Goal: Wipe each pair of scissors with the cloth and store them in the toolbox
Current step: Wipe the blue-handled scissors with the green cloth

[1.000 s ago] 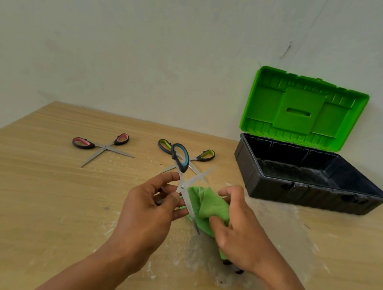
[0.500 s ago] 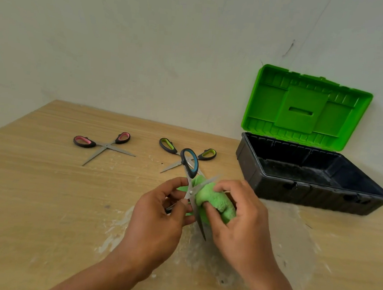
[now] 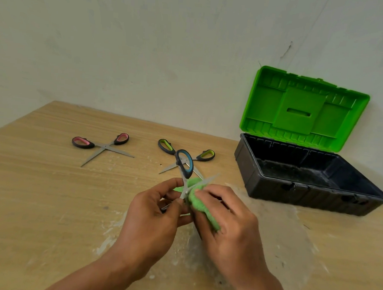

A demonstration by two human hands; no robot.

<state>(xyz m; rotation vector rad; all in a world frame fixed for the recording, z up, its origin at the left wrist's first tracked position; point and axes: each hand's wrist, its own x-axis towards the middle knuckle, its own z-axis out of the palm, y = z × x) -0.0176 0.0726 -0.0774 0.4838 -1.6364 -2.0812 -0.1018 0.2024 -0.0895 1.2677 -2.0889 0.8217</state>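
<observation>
Green cloth; blue-handled scissors; black toolbox, green lid.

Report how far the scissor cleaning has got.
Done: nothing stored; the open toolbox shows no scissors inside. In hand: the left hand holds the blue-handled scissors while the right hand presses the green cloth on the blades. Left: the pink-handled scissors and green-handled scissors lie on the table.

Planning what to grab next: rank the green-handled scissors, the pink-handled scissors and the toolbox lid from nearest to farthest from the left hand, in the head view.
From the left hand:
1. Green-handled scissors: just beyond the hands, centre of the table.
2. Pink-handled scissors: further off, far left.
3. Toolbox lid: farthest, upright against the wall at the right.
</observation>
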